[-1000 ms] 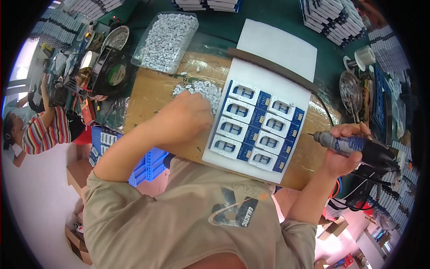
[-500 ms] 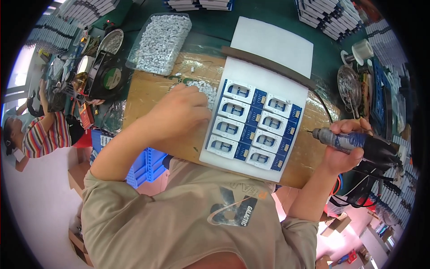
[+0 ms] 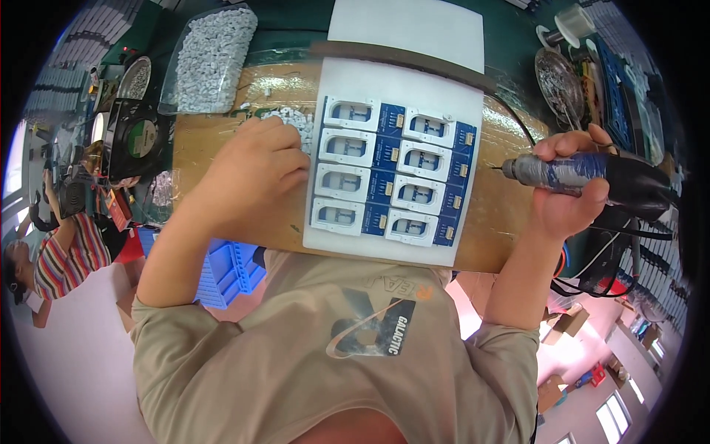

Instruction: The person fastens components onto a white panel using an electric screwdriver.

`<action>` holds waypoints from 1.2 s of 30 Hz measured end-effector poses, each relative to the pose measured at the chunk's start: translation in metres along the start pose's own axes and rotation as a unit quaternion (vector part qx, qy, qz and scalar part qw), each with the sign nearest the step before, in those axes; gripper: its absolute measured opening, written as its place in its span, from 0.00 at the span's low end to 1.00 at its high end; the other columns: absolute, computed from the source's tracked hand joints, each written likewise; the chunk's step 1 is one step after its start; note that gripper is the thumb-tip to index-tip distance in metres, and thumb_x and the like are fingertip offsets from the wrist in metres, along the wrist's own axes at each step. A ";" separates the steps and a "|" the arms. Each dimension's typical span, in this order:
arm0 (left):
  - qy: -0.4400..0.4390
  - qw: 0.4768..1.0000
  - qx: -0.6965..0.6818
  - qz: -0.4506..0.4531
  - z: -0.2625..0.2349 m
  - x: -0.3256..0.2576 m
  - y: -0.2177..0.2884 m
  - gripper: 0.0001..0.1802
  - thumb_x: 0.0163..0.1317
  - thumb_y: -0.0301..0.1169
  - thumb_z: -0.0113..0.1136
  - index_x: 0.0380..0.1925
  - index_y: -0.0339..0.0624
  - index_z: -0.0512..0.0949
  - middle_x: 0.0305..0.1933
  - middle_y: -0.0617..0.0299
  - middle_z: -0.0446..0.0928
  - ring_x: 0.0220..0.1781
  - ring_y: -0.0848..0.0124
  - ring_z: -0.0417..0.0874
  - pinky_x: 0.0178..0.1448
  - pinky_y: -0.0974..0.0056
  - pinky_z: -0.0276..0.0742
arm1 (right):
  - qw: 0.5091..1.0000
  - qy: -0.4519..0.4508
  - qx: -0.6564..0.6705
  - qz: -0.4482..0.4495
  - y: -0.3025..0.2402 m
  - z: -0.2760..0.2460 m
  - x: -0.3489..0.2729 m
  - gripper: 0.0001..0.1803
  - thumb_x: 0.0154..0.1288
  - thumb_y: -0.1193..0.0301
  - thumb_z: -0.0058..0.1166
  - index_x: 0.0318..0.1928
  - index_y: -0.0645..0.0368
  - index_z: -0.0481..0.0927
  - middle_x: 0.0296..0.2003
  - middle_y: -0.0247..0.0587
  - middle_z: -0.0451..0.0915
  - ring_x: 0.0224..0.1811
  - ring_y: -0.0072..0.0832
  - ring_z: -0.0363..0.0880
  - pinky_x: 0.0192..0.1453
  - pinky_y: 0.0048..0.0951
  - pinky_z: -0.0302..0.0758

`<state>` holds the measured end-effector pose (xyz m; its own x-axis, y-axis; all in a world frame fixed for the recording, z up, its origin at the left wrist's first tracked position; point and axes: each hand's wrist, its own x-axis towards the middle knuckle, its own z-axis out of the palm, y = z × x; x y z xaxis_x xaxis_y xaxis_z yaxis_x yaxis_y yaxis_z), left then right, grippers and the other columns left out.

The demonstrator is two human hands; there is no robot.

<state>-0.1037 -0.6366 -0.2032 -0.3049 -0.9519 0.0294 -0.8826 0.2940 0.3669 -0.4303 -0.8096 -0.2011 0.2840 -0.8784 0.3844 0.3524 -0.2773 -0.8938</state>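
Eight boards (image 3: 384,170) lie right of my left fingers (image 3: 290,139), curled by white bits (image 3: 298,118), grip unclear; my right fingers (image 3: 563,145) clamp a tool (image 3: 568,175).

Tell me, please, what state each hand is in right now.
Left hand: curled beside the small white parts; whether it holds one cannot be told.
Right hand: closed around a grey-and-black handheld tool.

Left hand (image 3: 259,157) knuckles-up, fingers (image 3: 290,138) bent — right hand (image 3: 556,211) curled gripping.
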 end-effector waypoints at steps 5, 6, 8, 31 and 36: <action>0.005 1.000 -0.014 0.000 0.007 -0.002 -0.003 0.05 0.46 0.29 0.63 0.25 0.44 0.79 0.31 0.63 0.73 0.39 0.62 0.74 0.45 0.59 0.69 | 1.000 -0.006 -0.021 -0.008 0.001 0.002 -0.001 0.40 0.53 0.43 0.60 0.56 0.62 0.67 0.34 0.42 0.75 0.33 0.34 0.75 0.40 0.35 0.74; 0.009 1.000 -0.023 -0.010 0.009 -0.004 -0.003 0.05 0.45 0.29 0.63 0.24 0.43 0.79 0.31 0.62 0.73 0.38 0.61 0.74 0.45 0.59 0.69 | 0.999 -0.007 -0.037 -0.018 0.000 0.003 0.000 0.41 0.53 0.43 0.60 0.56 0.62 0.67 0.34 0.42 0.75 0.33 0.34 0.74 0.40 0.36 0.73; 0.022 0.999 -0.024 -0.010 0.007 -0.002 0.001 0.05 0.45 0.29 0.64 0.25 0.43 0.79 0.31 0.61 0.73 0.38 0.61 0.75 0.45 0.58 0.69 | 0.999 0.013 -0.046 -0.017 -0.010 0.004 0.001 0.40 0.53 0.42 0.58 0.56 0.60 0.69 0.35 0.42 0.75 0.34 0.35 0.74 0.40 0.38 0.72; 0.233 0.968 -0.071 -0.060 0.042 0.110 0.034 0.05 0.44 0.30 0.62 0.20 0.44 0.76 0.26 0.61 0.71 0.34 0.59 0.74 0.37 0.56 0.68 | 0.958 -0.220 0.170 -0.074 0.017 0.093 0.059 0.42 0.56 0.38 0.53 0.57 0.60 0.67 0.35 0.45 0.74 0.31 0.34 0.76 0.38 0.38 0.74; 0.253 0.962 -0.080 -0.067 0.046 0.109 0.039 0.05 0.42 0.29 0.62 0.19 0.44 0.75 0.26 0.61 0.70 0.34 0.60 0.73 0.38 0.57 0.65 | 0.953 -0.223 0.192 -0.076 0.018 0.104 0.060 0.48 0.49 0.42 0.65 0.57 0.68 0.64 0.34 0.46 0.76 0.31 0.33 0.79 0.38 0.32 0.79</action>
<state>-0.1881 -0.7248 -0.2278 0.0561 -0.9124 0.4054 -0.8227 0.1878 0.5366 -0.3148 -0.8266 -0.1699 0.5244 -0.5627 0.6391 0.6957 -0.1497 -0.7026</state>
